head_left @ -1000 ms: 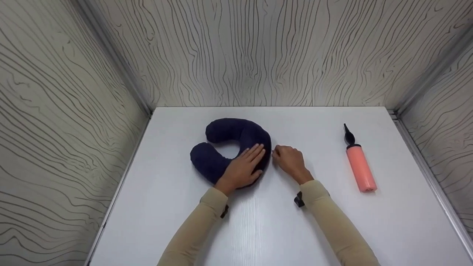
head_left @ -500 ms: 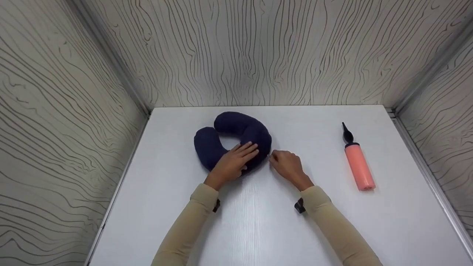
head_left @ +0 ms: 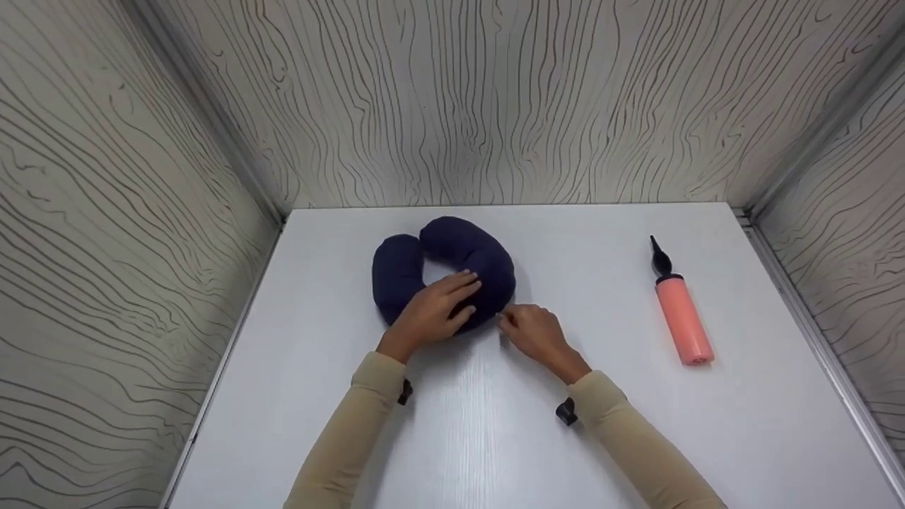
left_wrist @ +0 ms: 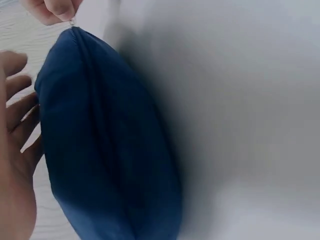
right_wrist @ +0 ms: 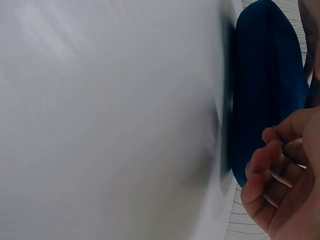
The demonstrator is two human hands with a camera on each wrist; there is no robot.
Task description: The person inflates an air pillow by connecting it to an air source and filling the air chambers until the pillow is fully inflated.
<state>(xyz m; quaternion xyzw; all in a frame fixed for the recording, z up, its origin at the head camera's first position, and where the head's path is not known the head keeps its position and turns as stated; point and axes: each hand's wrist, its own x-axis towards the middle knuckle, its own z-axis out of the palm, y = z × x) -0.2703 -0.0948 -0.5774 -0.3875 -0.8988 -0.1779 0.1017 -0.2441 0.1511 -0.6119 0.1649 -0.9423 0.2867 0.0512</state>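
A navy U-shaped neck pillow (head_left: 488, 265) lies on the white table in the head view, its gap facing the far left. My left hand (head_left: 435, 307) rests on its near part, fingers extended over the fabric. At the near right edge of the pillow, my right hand (head_left: 534, 331) pinches a small zipper pull (left_wrist: 72, 23), seen in the left wrist view. From that pull a zipper seam (left_wrist: 95, 100) runs along the pillow's outer side. The right wrist view shows the right hand's curled fingers close beside the pillow (right_wrist: 267, 65); the pull is hidden there.
A hand pump (head_left: 682, 318) with a pink barrel and black nozzle lies on the right of the white table (head_left: 601, 452). Wood-grain patterned panels (head_left: 452, 106) stand behind the table and at both sides.
The pillow has turned clockwise, its gap swinging from left towards the far side and narrowing. My right hand has moved nearer and left with the pillow's edge; my left hand has shifted left.
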